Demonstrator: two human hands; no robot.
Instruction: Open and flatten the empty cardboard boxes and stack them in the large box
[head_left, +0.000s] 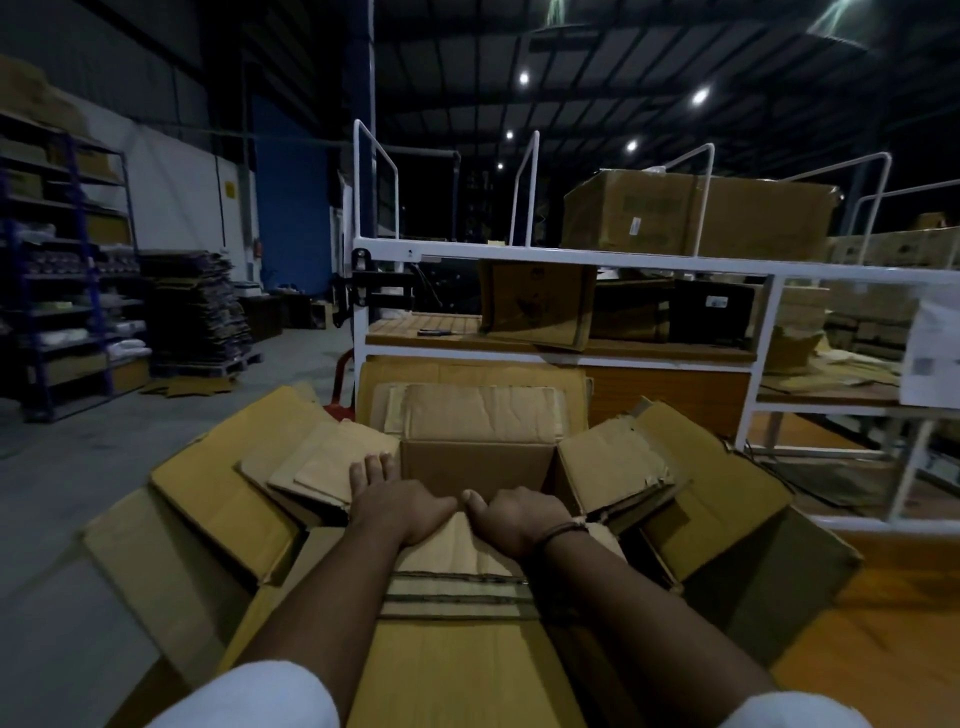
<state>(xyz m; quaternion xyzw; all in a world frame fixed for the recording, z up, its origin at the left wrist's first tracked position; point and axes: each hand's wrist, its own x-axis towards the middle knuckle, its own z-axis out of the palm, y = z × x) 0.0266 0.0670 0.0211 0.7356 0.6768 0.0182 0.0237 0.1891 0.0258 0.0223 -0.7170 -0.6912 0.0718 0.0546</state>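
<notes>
Inside the large box (218, 493), flaps spread wide, sits the small box (478, 467), top open. At its near rim the left hand (400, 506) presses flat, fingers straight on the left flap. The right hand (511, 519) curls over the rim, gripping it. Beyond the large box stands a white rack (571, 258).

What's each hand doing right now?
Left hand: open, pressing left flap of small box.
Right hand: curled, gripping its near flap.
</notes>
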